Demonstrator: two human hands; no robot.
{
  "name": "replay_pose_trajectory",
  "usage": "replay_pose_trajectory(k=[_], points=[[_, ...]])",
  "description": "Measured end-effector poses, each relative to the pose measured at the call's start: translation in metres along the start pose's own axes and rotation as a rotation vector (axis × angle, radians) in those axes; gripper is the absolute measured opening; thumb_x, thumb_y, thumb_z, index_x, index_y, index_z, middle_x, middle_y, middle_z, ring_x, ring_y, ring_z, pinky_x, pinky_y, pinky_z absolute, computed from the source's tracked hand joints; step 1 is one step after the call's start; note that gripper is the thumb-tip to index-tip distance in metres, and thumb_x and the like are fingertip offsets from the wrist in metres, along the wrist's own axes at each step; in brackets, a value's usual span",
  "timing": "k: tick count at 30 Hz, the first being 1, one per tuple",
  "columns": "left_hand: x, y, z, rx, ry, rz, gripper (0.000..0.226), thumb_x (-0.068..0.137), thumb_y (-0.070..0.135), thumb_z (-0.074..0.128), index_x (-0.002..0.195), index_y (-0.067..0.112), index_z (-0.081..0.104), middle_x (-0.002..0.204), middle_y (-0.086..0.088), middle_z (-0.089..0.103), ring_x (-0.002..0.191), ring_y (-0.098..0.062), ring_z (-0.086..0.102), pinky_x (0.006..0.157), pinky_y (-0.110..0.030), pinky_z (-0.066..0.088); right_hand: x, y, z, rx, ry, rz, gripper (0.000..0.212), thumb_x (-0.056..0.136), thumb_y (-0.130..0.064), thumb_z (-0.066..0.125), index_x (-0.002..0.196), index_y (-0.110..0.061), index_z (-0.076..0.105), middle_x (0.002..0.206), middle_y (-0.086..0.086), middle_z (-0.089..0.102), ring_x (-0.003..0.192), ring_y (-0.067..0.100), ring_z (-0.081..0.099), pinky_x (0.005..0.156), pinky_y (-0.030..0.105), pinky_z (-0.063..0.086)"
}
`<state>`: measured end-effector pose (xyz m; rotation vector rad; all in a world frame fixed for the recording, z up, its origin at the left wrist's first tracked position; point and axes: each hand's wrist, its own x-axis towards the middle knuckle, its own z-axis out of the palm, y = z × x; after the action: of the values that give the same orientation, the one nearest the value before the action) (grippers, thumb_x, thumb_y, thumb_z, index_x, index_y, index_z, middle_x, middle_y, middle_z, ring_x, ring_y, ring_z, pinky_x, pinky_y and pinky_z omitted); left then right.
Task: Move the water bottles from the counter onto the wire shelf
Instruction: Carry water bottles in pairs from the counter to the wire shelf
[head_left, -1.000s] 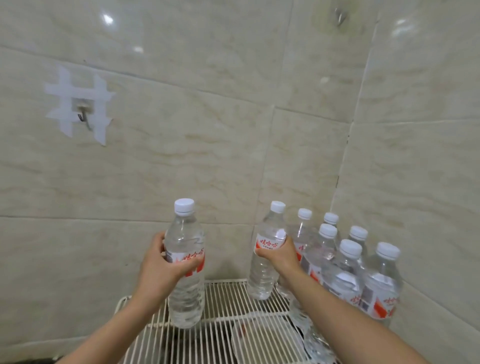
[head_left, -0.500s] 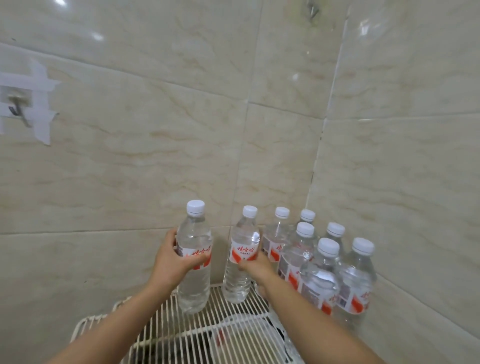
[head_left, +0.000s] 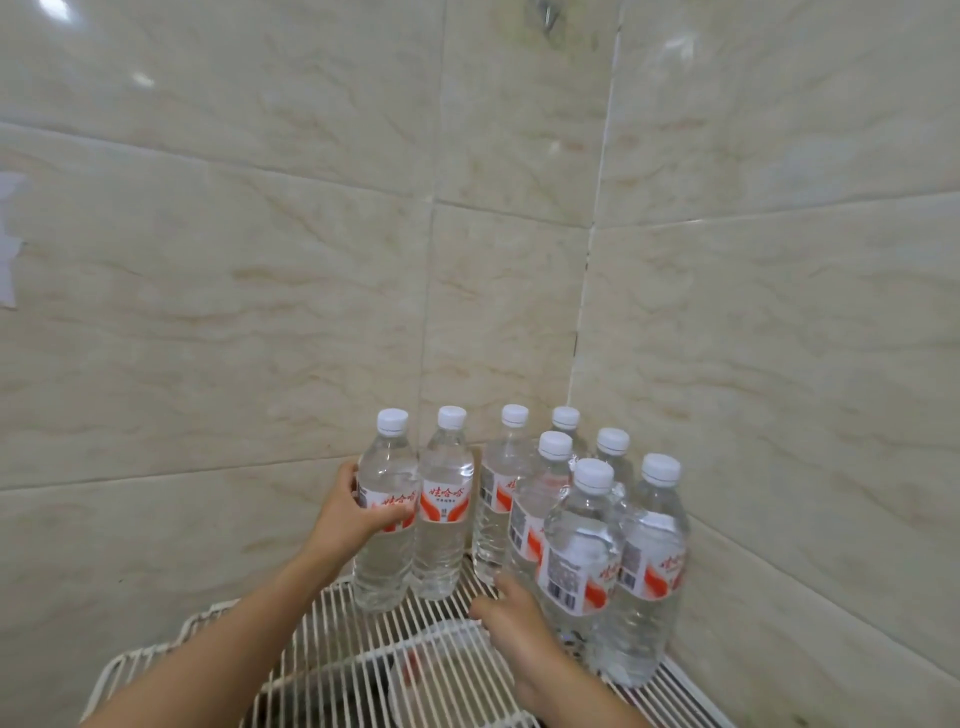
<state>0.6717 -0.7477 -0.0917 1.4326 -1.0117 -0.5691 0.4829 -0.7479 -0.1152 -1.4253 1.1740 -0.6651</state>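
Several clear water bottles with white caps and red-white labels stand upright on the white wire shelf (head_left: 332, 654) in the tiled corner. My left hand (head_left: 348, 519) grips the leftmost bottle (head_left: 384, 551) around its label; this bottle stands on the shelf, touching the second bottle (head_left: 444, 540) to its right. My right hand (head_left: 511, 618) is off that second bottle and hovers low over the shelf, fingers relaxed, beside the front bottle (head_left: 579, 561) of the cluster. The remaining bottles (head_left: 649, 566) crowd the corner behind.
Beige marble tile walls (head_left: 260, 312) meet in a corner right behind the bottles. Through the wire shelf I see a white round container (head_left: 447, 675) and dark shapes below. White tape (head_left: 8, 244) sticks to the wall at far left. Bare shelf wire lies front left.
My left hand brought its bottle right and set it against the second bottle. My right hand let go of that second bottle and dropped back toward me. The view shifted right.
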Motion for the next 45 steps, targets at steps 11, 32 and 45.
replay_pose_trajectory(k=[11, 32, 45], points=[[-0.063, -0.003, -0.036, 0.312, 0.175, -0.175, 0.088, 0.072, 0.008, 0.074, 0.143, 0.007, 0.021, 0.139, -0.025, 0.038, 0.126, -0.034, 0.041, 0.101, -0.041, 0.039, -0.024, -0.002, 0.028, -0.12, -0.171, -0.13, 0.048, 0.092, -0.01, 0.043, 0.138, -0.012, 0.033, 0.143, 0.006, 0.039, 0.112, 0.017, 0.045, 0.097, 0.03, 0.036], [-0.524, 0.025, -0.203, 0.721, 1.096, -0.56, 0.029, 0.085, 0.016, 0.06, 0.112, 0.006, 0.061, 0.117, -0.013, 0.063, 0.109, -0.026, 0.058, 0.093, -0.034, 0.043, -0.265, 0.024, 0.193, -0.577, -0.907, -1.037, 0.049, 0.091, -0.026, 0.046, 0.139, -0.016, 0.038, 0.152, 0.007, 0.021, 0.142, 0.02, 0.015, 0.113, 0.031, 0.02], [-0.748, 0.043, -0.3, 0.691, 1.372, -0.588, 0.025, 0.087, 0.014, 0.057, 0.109, 0.004, 0.061, 0.113, -0.015, 0.063, 0.108, -0.027, 0.056, 0.094, -0.035, 0.042, -0.465, 0.068, 0.327, -0.695, -1.118, -1.129, 0.049, 0.089, -0.024, 0.047, 0.136, -0.014, 0.041, 0.151, 0.01, 0.023, 0.141, 0.023, 0.016, 0.112, 0.033, 0.024]])
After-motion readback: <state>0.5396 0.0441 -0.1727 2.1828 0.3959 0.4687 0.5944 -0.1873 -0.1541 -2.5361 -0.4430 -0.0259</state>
